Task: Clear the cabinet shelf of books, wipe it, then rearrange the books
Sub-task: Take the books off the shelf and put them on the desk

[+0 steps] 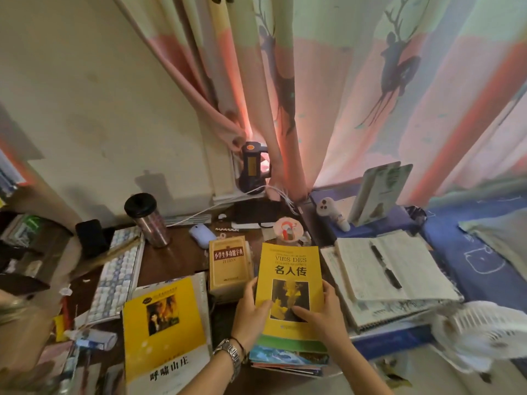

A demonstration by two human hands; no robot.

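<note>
A yellow book titled "Vies des" lies on top of a stack of books at the front of the desk. My left hand grips its left edge, thumb on the cover. My right hand holds its right edge, thumb across the lower cover. A thick yellow dictionary sits just left of it. Another yellow and white book lies on a pile at the front left. No cabinet shelf is in view.
A keyboard, a black-lidded tumbler and a mouse lie at the back left. An open notebook with a pen is at the right, a white fan at the front right. Curtains hang behind.
</note>
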